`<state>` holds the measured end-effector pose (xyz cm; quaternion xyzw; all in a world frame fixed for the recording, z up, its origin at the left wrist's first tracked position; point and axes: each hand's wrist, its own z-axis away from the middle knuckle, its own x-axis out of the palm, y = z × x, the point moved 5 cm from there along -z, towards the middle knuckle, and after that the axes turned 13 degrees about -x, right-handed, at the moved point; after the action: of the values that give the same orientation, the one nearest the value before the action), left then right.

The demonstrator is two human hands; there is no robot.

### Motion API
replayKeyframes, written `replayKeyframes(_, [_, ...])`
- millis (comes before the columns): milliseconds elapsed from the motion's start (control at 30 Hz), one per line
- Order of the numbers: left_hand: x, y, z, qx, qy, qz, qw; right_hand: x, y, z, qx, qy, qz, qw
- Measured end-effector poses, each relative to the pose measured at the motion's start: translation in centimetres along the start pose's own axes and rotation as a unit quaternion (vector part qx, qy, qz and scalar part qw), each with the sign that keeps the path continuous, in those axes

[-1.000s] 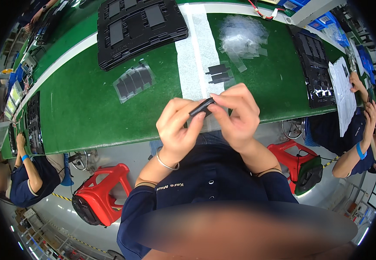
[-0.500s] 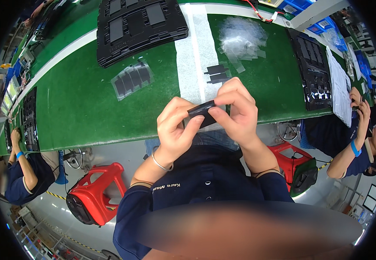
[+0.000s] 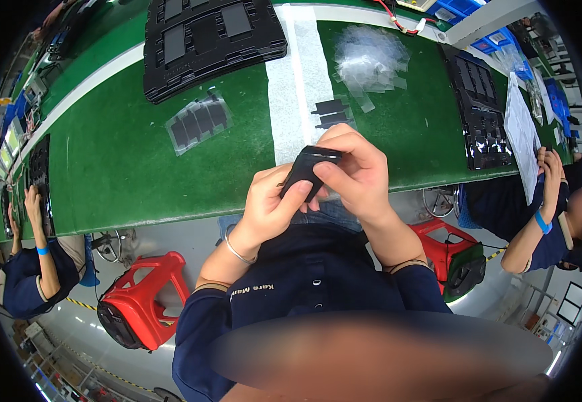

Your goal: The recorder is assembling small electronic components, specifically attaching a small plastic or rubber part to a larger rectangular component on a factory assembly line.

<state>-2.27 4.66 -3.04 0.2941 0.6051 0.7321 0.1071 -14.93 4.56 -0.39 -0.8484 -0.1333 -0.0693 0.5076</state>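
A flat black rectangular piece (image 3: 310,169) is held tilted between my two hands, near the table's front edge. My left hand (image 3: 272,199) grips its lower left end, thumb across the face. At the upper right end, my right hand (image 3: 355,164) pinches it, thumb on top and fingers behind. Just beyond my hands lies a clear sheet with black strips (image 3: 330,112), partly on a white paper strip (image 3: 287,94). To the left, another clear sheet carries several black strips (image 3: 199,123). The underside of the held piece is hidden.
A stack of black moulded trays (image 3: 214,43) stands at the back left. Clear film pieces (image 3: 371,60) lie heaped at the back right. Farther right are a black tray (image 3: 479,110) and white papers (image 3: 522,134). Co-workers sit at both sides; red stools (image 3: 145,295) stand behind the green table (image 3: 123,161).
The black piece has turned from nearly edge-on to a steeper tilt, showing more of its broad face. My right fingers have shifted along its upper end. The view has shifted slightly.
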Motion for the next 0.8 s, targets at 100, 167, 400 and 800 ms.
replayKeyframes(100, [-0.1,0.1,0.1,0.007,0.029,-0.018,0.999,0.0,-1.0,-0.2,-0.132,-0.012,0.158,0.978])
replayKeyframes(167, [-0.1,0.1,0.1,0.004,0.029,-0.018,0.999,0.0,-1.1,-0.5,-0.178,-0.031,0.199,0.963])
replayKeyframes(400, [-0.3,0.0,0.1,0.0,-0.008,-0.046,0.999,-0.2,-0.7,-1.0,-0.049,-0.103,0.118,0.986])
replayKeyframes(800, [-0.3,-0.2,0.2,-0.052,0.008,0.067,0.996,0.1,0.7,-0.4,-0.03,0.035,-0.091,0.995])
